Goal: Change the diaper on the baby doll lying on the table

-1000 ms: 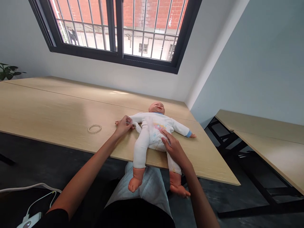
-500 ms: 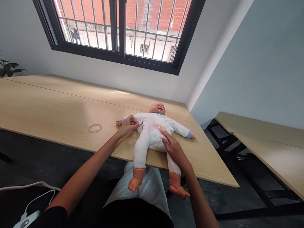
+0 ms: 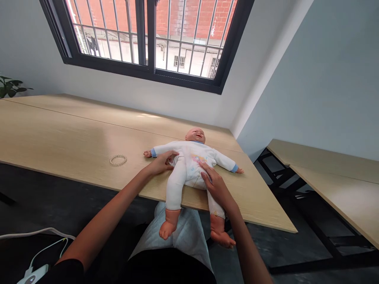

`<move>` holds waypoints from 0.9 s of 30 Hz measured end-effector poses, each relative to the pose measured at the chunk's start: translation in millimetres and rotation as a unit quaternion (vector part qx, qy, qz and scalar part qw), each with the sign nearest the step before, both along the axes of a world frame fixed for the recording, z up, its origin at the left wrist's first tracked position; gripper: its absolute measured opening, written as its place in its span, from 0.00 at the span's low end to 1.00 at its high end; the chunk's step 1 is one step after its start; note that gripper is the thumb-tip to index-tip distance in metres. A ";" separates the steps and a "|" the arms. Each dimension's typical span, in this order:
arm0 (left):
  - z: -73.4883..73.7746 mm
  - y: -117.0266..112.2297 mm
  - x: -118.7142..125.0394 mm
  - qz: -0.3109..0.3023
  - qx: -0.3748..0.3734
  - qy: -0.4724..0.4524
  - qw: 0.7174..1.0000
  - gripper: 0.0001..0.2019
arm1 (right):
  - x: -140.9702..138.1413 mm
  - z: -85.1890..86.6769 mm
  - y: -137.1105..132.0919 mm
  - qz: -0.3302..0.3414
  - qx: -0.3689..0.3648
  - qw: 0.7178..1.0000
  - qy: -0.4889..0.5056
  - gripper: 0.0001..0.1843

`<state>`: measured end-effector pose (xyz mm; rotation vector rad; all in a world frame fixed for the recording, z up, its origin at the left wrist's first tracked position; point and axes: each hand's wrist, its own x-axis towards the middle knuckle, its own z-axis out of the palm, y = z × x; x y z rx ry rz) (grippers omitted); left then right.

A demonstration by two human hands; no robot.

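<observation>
A baby doll [image 3: 194, 169] in a white suit with blue cuffs lies on its back on the wooden table, its lower legs hanging over the front edge. My left hand [image 3: 162, 162] touches the doll's side at the waist; its fingers reach onto the cloth, with the thumb apart and lower down. Flat against the lower belly and hip rests my right hand [image 3: 216, 183], fingers stretched out. A pearl bracelet [image 3: 118, 160] lies on the table to the left of my left hand.
The table's front edge [image 3: 89, 180] runs in front of my lap. A second table [image 3: 331, 173] stands to the right across a gap. At the lower left are a white device [image 3: 35, 275] and cables. A barred window is behind, and a plant [image 3: 12, 87] at far left.
My left hand has loosened its pinch on the cloth at the doll's side, and its fingers now extend against the waist. My right hand has stayed in place.
</observation>
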<state>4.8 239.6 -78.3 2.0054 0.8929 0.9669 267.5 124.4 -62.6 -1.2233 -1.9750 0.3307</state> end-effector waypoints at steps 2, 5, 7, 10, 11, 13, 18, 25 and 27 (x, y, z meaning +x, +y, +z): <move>-0.8 -1.1 0.8 0.004 0.017 0.007 1.000 0.26 | 0.2 -0.3 0.2 0.000 0.000 1.000 -0.001 0.27; 0.0 -2.5 1.2 0.002 0.037 0.015 0.999 0.23 | 0.5 -1.4 0.9 -0.001 0.003 1.000 -0.002 0.27; 0.1 -2.3 1.4 0.002 0.045 0.020 0.999 0.22 | 0.6 -1.9 1.2 0.000 0.006 1.000 -0.001 0.27; -2.1 -0.7 2.2 0.008 0.053 0.027 0.998 0.23 | 0.3 -2.1 1.0 0.002 0.007 1.000 -0.002 0.27; -3.1 -0.2 2.5 0.012 0.055 0.030 0.998 0.23 | 0.2 -1.9 0.9 0.002 0.007 1.000 -0.003 0.28; -4.9 0.2 3.0 0.019 0.059 0.036 0.997 0.26 | 0.0 -1.5 0.6 0.002 0.006 1.000 -0.004 0.28; -5.0 -0.6 1.5 0.044 0.082 0.058 0.994 0.30 | 0.0 -1.0 0.7 -0.002 0.006 1.000 0.000 0.28; -6.3 4.0 -1.0 0.088 0.114 0.078 0.986 0.28 | 0.0 -1.3 0.4 0.002 0.007 1.000 0.002 0.28; -6.8 4.4 -0.4 0.101 0.116 0.086 0.984 0.25 | 0.1 -1.3 0.5 0.003 0.006 1.000 0.000 0.28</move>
